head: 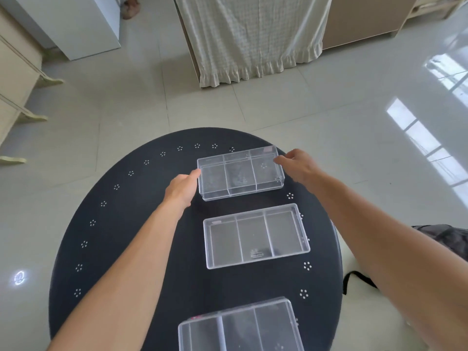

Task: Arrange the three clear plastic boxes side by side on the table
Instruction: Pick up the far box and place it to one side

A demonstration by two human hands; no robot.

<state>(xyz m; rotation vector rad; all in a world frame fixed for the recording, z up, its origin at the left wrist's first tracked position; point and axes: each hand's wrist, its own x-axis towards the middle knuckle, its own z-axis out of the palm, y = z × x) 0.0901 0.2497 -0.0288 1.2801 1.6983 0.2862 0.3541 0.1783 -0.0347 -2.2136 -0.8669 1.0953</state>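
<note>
Three clear plastic boxes with inner dividers lie in a line on the round black table (121, 239). The far box (240, 173) is gripped at both short ends: my left hand (181, 190) presses its left end and my right hand (297, 164) holds its right end with the fingertips. The middle box (255, 236) lies flat and untouched below it. The near box (240, 328) sits at the table's front edge, cut off by the frame's bottom. All three appear empty.
The table stands on a pale tiled floor. A cabinet with a checked cloth curtain (253, 39) is ahead, cream furniture (17, 79) at the left, a white cabinet (83, 24) at the back left. A dark bag (443, 239) lies at the right.
</note>
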